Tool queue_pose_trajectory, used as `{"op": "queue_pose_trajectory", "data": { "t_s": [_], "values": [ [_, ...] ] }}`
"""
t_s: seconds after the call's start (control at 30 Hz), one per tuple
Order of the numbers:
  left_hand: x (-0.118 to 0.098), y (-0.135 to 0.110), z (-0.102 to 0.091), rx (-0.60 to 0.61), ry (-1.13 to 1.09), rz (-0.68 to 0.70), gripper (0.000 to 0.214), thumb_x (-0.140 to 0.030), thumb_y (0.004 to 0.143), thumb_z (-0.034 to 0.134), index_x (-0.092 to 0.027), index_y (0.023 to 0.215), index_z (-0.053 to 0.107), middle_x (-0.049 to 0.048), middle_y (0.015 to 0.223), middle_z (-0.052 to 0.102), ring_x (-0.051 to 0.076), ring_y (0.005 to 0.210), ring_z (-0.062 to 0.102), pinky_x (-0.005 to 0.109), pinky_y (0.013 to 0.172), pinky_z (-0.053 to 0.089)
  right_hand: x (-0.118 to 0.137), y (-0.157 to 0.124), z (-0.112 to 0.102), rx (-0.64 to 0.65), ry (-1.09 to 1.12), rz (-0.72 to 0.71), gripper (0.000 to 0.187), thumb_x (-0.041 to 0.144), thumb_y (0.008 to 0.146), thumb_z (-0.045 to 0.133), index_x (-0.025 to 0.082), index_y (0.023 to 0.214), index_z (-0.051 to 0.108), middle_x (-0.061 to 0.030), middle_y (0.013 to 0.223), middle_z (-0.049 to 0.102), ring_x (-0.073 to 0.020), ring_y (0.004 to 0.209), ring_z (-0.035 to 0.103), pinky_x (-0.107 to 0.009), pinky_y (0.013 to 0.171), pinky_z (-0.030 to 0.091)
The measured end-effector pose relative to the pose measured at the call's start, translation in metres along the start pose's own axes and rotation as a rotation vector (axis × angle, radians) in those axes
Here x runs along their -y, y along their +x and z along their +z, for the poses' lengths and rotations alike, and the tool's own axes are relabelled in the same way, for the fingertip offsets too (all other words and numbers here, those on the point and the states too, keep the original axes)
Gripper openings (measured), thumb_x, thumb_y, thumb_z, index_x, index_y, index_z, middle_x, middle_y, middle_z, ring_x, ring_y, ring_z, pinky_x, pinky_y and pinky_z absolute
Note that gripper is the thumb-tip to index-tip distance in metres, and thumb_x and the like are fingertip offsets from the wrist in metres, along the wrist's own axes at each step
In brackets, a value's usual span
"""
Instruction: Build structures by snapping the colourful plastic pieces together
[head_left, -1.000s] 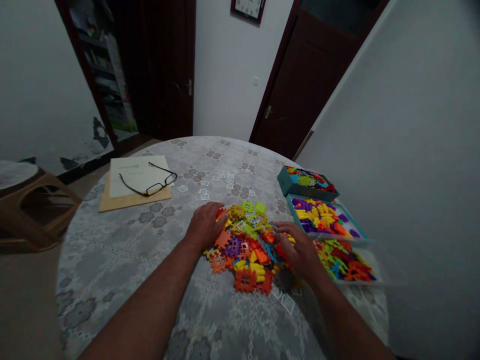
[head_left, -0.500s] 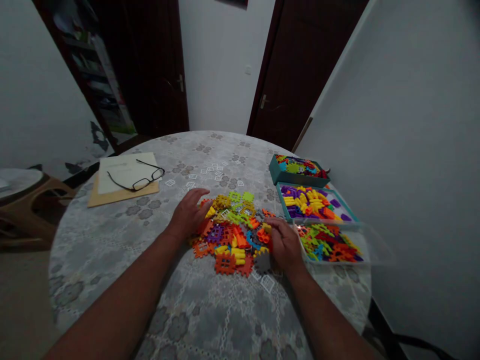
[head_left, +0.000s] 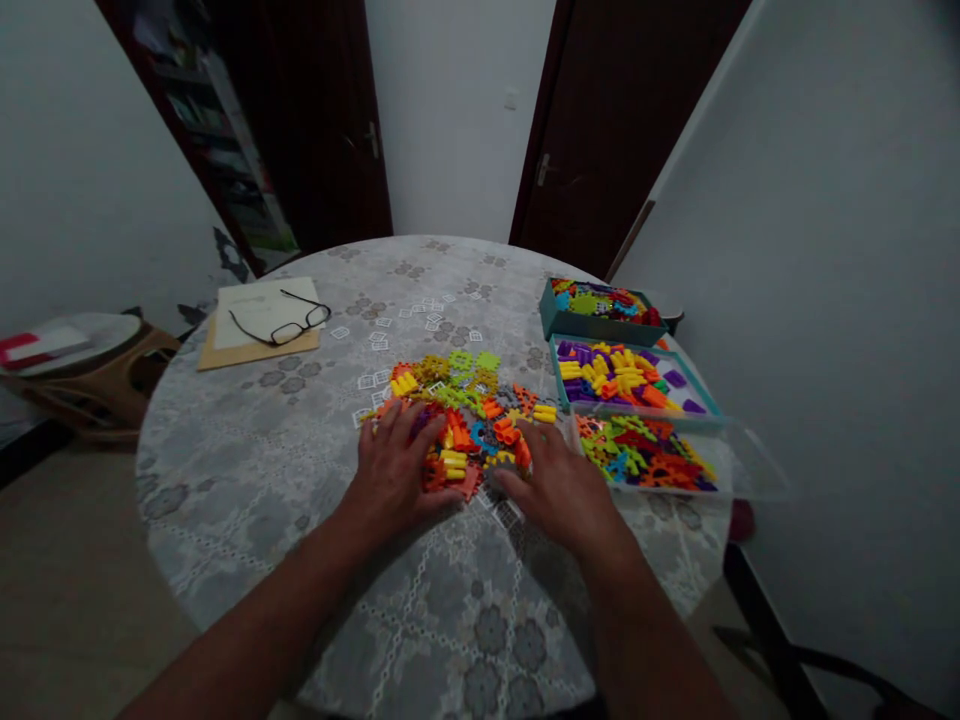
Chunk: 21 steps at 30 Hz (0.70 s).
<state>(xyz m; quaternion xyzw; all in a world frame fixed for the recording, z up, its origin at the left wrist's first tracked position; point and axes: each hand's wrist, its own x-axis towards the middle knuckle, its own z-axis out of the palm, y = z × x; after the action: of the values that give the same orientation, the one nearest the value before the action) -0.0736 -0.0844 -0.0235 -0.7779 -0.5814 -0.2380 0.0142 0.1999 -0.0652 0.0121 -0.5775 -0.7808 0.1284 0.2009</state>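
Note:
A heap of coloured plastic building pieces (head_left: 469, 400) lies in the middle of a round table (head_left: 300, 450) with a grey lace cloth. My left hand (head_left: 394, 470) lies flat on the near left part of the heap, fingers spread. My right hand (head_left: 559, 485) rests flat on the near right edge of the heap, fingers stretched toward the pieces. Neither hand grips anything. Small white window-shaped pieces (head_left: 379, 340) are scattered beyond the heap.
At the right stand a teal box (head_left: 596, 325), a teal tray (head_left: 705, 405) and a clear tray (head_left: 750, 475), all holding coloured pieces. Black glasses (head_left: 281, 322) lie on papers at the far left. A stool (head_left: 97, 385) stands left of the table; dark doors behind.
Both hands have drawn toward me to the near edge of the heap and flattened onto it, pulling pieces along. The camera has shifted too.

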Motion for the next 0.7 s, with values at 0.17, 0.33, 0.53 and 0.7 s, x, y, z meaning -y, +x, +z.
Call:
{"op": "queue_pose_trajectory", "data": {
  "t_s": [0.17, 0.33, 0.53, 0.7],
  "values": [
    [0.007, 0.009, 0.011, -0.005, 0.054, -0.014, 0.103, -0.077, 0.07, 0.087, -0.027, 0.155, 0.055, 0.0221, 0.164, 0.05, 0.052, 0.157, 0.034, 0.074, 0.123, 0.026, 0.002, 0.002, 0.005, 0.166, -0.027, 0.028, 0.091, 0.04, 0.079, 0.088, 0.032, 0.161, 0.049, -0.0217, 0.152, 0.059, -0.04, 0.111, 0.073, -0.046, 0.086, 0.055],
    [0.018, 0.02, 0.019, -0.022, 0.026, 0.045, 0.09, -0.07, 0.075, 0.088, -0.028, 0.149, 0.061, 0.0202, 0.16, 0.055, 0.048, 0.155, 0.041, 0.068, 0.124, 0.03, 0.013, 0.018, 0.007, 0.168, 0.074, 0.05, 0.081, 0.028, 0.085, 0.08, 0.024, 0.16, 0.049, -0.0229, 0.148, 0.059, -0.0405, 0.12, 0.07, -0.047, 0.094, 0.054],
    [0.031, 0.034, 0.021, -0.05, 0.022, 0.061, 0.072, -0.058, 0.087, 0.082, -0.023, 0.147, 0.062, 0.02, 0.155, 0.06, 0.043, 0.151, 0.047, 0.061, 0.123, 0.036, 0.012, 0.03, 0.03, 0.087, 0.2, -0.002, 0.072, 0.024, 0.091, 0.072, 0.022, 0.16, 0.049, -0.0197, 0.145, 0.061, -0.0348, 0.13, 0.064, -0.047, 0.108, 0.051],
    [0.037, 0.04, 0.022, -0.066, 0.022, 0.045, 0.064, -0.055, 0.09, 0.079, -0.024, 0.144, 0.065, 0.0187, 0.152, 0.063, 0.041, 0.145, 0.053, 0.059, 0.12, 0.038, 0.01, 0.037, 0.044, -0.008, 0.364, -0.132, 0.069, 0.016, 0.091, 0.066, 0.025, 0.158, 0.052, -0.0148, 0.147, 0.063, -0.0285, 0.138, 0.059, -0.047, 0.119, 0.046]
  ]
}}
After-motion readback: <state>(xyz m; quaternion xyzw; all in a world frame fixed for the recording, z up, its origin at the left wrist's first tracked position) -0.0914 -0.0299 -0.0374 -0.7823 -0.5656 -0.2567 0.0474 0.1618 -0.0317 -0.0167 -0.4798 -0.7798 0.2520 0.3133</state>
